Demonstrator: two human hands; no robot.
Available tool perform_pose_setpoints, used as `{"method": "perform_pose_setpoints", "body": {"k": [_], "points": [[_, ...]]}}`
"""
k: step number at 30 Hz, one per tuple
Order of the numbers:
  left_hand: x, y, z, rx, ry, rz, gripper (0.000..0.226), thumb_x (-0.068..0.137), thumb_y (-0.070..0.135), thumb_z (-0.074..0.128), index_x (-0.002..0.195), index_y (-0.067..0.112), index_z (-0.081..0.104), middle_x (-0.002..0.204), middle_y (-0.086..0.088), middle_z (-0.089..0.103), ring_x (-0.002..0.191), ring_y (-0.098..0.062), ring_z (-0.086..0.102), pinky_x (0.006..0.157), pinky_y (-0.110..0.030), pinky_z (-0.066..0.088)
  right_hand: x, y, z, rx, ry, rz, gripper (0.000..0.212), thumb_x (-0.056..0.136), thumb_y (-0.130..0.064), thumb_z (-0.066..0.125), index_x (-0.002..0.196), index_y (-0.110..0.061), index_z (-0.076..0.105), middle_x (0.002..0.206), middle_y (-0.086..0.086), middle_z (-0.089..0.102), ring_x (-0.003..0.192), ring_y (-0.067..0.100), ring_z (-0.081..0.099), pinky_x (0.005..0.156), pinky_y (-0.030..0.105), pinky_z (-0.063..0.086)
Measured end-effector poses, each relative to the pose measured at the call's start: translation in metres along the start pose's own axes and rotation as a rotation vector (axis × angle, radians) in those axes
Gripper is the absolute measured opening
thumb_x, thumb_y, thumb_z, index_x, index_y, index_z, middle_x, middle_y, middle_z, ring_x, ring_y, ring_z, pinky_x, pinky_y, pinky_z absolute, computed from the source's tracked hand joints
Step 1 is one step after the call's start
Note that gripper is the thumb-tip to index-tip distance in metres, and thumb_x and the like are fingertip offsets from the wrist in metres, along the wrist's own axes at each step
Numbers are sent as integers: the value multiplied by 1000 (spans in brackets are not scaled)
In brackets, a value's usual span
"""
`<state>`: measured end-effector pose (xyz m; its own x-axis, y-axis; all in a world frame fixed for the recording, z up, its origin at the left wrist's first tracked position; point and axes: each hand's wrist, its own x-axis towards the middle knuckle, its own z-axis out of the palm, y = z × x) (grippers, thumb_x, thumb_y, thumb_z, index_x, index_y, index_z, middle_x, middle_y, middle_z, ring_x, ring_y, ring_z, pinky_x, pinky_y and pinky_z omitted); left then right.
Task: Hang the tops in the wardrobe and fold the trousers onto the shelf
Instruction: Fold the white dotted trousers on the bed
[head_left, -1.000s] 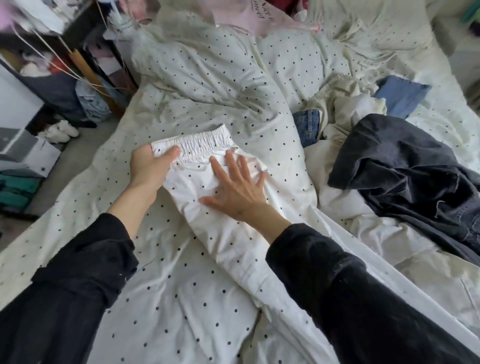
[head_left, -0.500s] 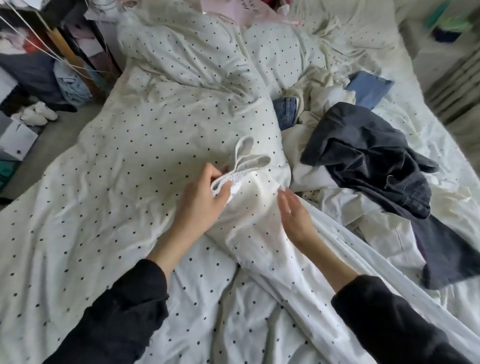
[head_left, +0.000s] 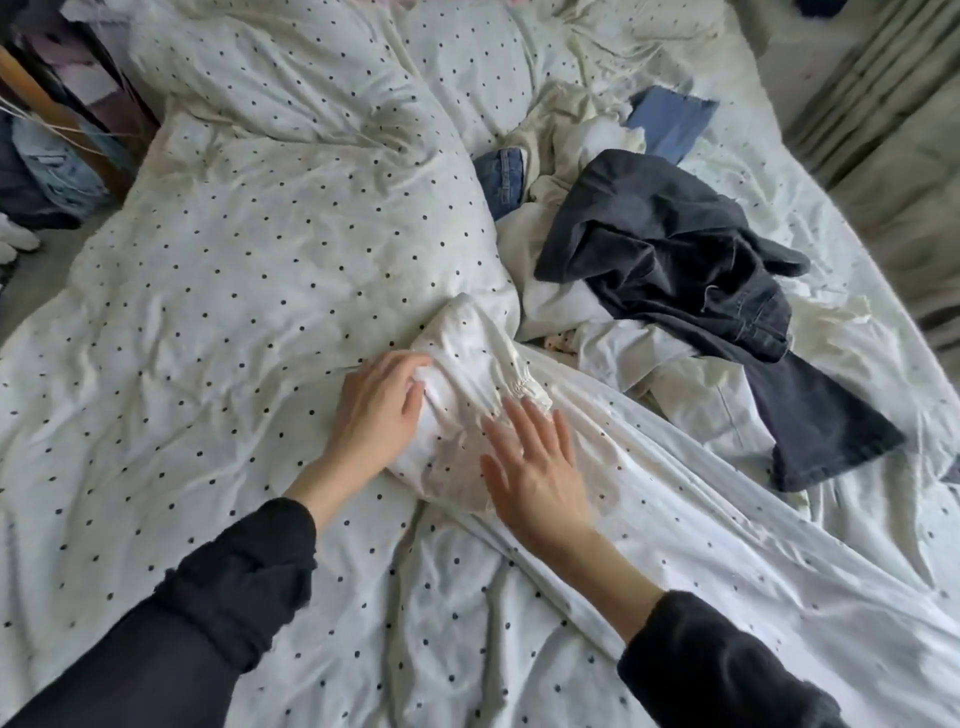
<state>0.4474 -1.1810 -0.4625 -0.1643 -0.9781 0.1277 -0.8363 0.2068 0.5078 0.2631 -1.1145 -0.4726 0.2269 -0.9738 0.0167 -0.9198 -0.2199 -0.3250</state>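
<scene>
Our left hand (head_left: 382, 410) lies with fingers loosely bent, our right hand (head_left: 535, 462) spread flat, palm down, fingers straight; both forearms reach forward in black sleeves (head_left: 234, 566)

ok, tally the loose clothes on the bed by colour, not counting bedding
White: 1, the folded trousers under the left hand and right hand.
Dark charcoal: 1, the dark trousers.
Blue: 2, the jeans and a blue piece.
Cream/white: one heap of light garments; the number of pieces in it cannot be told.
Total: 4 distinct, plus the heap.
</scene>
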Motion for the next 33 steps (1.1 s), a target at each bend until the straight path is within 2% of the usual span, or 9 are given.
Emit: {"method": "perform_pose_setpoints", "body": {"k": [4,7,11,13,16,20,26,29,33], "points": [[19,-40,2,-230,-372,-431,58,91,34,56,140,10,37,140,-9,45,127,-24,45,103,-35,36,-6,4,23,-144,-184,-104,51,88,-49,35,121,-21,61,139,9,51,129,31,47,102,54,39],[22,-47,7,-404,-482,-542,88,74,62,64,143,16,35,143,-2,43,128,-17,45,106,-34,37,-7,16,32,-210,-327,-42,57,85,-56,29,127,-29,58,144,3,45,133,27,43,102,58,37],[30,-44,4,-448,-628,-590,96,63,50,80,141,12,39,140,0,47,127,-15,46,106,-30,36,-4,16,34,-250,-458,-22,60,83,-56,26,126,-30,59,143,3,47,132,27,43,103,60,30],[34,-42,-2,-456,-619,-602,73,66,31,84,128,6,54,125,-6,60,112,-19,58,101,-37,44,-1,13,31,-248,-470,-9,63,85,-57,21,129,-30,56,146,3,43,135,28,39,106,59,23],[35,-29,-16,-460,-499,-577,30,76,6,76,103,5,63,103,-11,67,99,-26,63,89,-37,49,5,12,28,-236,-439,-71,66,90,-59,10,147,-30,27,159,3,8,146,28,6,113,55,-4],[36,-1,-35,-263,-375,-440,30,79,13,73,107,10,62,104,-7,65,101,-26,59,87,-36,45,15,8,15,-216,-434,-45,60,98,-54,25,150,-32,5,159,0,-13,146,23,-12,115,55,-9],[19,85,-66,-41,-252,-281,38,84,20,68,120,17,56,112,-2,63,100,-23,57,74,-25,36,-6,16,-25,254,-317,82,45,101,-29,38,145,-28,31,160,-3,1,146,20,11,116,46,2],[-8,129,-61,-83,-280,-216,38,85,17,66,121,17,56,112,2,63,101,-21,58,71,-24,35,-43,35,-48,636,-222,404,40,101,-24,38,141,-21,42,155,-4,25,134,19,39,111,31,23],[-51,187,-27,-110,-275,-62,23,86,16,60,108,22,61,102,4,65,92,-21,60,71,-29,44,-101,69,-78,1124,-52,700,34,103,-25,34,130,-15,51,126,1,58,111,20,60,97,34,44]]}}
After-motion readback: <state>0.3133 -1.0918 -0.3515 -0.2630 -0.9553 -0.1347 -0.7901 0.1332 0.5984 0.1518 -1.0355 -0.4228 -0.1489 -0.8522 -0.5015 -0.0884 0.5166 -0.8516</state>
